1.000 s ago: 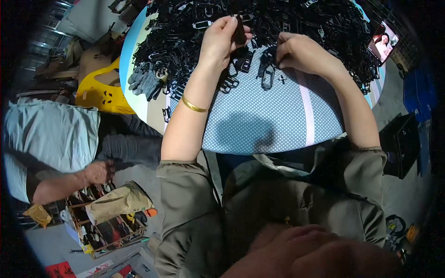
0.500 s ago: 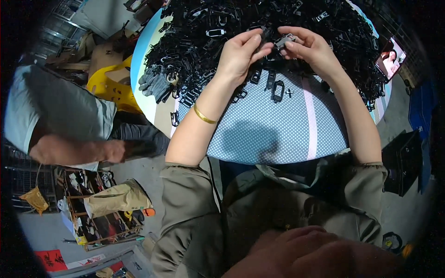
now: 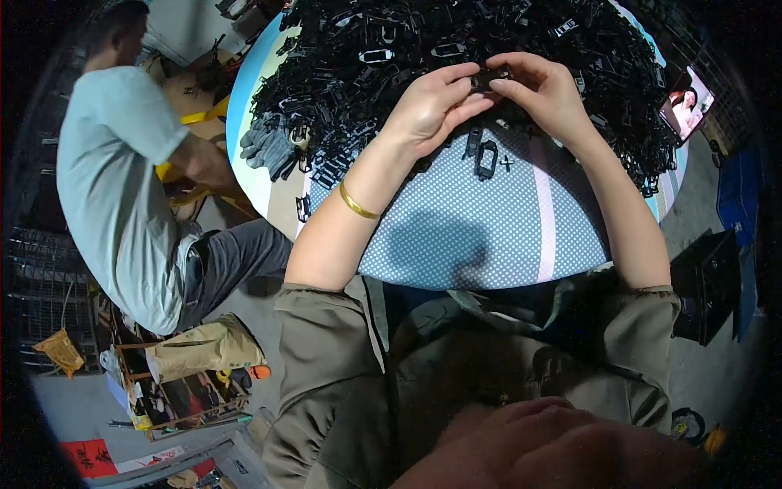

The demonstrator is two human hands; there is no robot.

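Observation:
Above the near edge of a big heap of black plastic parts (image 3: pixel 342 90), my two hands meet at fingertip height. Between them is a small dark plastic part (image 3: pixel 488 79), mostly covered by the fingers. My left hand (image 3: pixel 436 107), with a gold bangle on its wrist, pinches it from the left. My right hand (image 3: pixel 544 91) grips it from the right with thumb and curled fingers. Just below, an oblong black frame (image 3: pixel 486 160) lies on the dotted table cover (image 3: pixel 505 236), beside a tiny cross-shaped black piece (image 3: pixel 507 164).
Grey gloves (image 3: pixel 270 148) lie at the heap's left edge. A lit screen (image 3: pixel 687 106) stands at the table's right. On the left, a person in a light shirt (image 3: pixel 122 187) bends close to the table. A rack with a paper sack (image 3: pixel 204 354) stands lower left.
My left hand has moved right and slightly down, closing against the part in my right hand. The person at left has shifted from leaning across to bending beside the table.

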